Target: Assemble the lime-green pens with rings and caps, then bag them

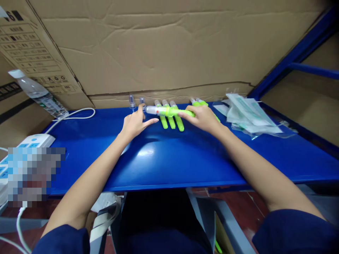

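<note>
My right hand (pixel 200 118) is closed around a lime-green stick-like tool (pixel 182 113) with a clear capped end pointing left and a small red mark near it. The stick is held level above the blue table. My left hand (pixel 134 123) is open, its thumb stretched toward the stick and its index finger at a small clear cap (pixel 143 102); whether it touches that cap I cannot tell. Just left of it stands another clear cap (pixel 132 101). Behind the held stick, three similar green sticks (pixel 179 123) lie side by side. More green sticks (pixel 199 102) lie partly hidden behind my right hand.
On the blue table (pixel 169 158), clear plastic bags with pale green packets (pixel 251 113) lie at right. A water bottle (pixel 39 93) leans at back left, near a white power strip (pixel 39 141) with cables. Cardboard (pixel 169 49) walls the back; a blue metal frame (pixel 293 53) borders the right.
</note>
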`<state>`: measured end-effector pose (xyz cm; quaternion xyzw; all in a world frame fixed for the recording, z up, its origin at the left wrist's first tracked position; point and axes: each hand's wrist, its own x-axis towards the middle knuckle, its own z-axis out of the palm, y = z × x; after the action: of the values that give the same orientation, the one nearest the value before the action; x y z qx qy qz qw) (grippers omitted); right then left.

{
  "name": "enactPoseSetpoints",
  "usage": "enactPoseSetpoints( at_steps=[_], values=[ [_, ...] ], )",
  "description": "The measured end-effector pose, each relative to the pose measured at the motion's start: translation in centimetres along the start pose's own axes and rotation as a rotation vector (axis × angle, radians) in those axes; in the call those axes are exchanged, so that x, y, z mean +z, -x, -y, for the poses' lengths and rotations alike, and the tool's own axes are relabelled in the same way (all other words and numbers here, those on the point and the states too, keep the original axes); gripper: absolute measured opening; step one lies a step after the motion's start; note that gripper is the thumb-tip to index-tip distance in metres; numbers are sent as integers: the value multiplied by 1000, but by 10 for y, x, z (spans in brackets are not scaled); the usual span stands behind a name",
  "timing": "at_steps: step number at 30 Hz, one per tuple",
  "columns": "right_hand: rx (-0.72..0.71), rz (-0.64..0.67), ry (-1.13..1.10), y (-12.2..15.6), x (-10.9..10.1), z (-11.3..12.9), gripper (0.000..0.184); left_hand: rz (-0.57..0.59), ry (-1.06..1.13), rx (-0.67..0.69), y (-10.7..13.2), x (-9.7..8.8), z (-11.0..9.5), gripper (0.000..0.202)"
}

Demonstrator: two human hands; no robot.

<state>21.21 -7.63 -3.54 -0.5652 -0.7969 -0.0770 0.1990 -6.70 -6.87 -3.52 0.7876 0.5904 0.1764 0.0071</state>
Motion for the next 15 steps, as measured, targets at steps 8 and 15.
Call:
enactPoseSetpoints(
  at_steps=[8,15],
  values=[
    [408,144,360,-2,-30,-25,66,22,-34,-41,-8,0,21,46],
    [533,253,327,-2,-17,-22,64,54,-67,-41,-7,4,22,35]
  ],
)
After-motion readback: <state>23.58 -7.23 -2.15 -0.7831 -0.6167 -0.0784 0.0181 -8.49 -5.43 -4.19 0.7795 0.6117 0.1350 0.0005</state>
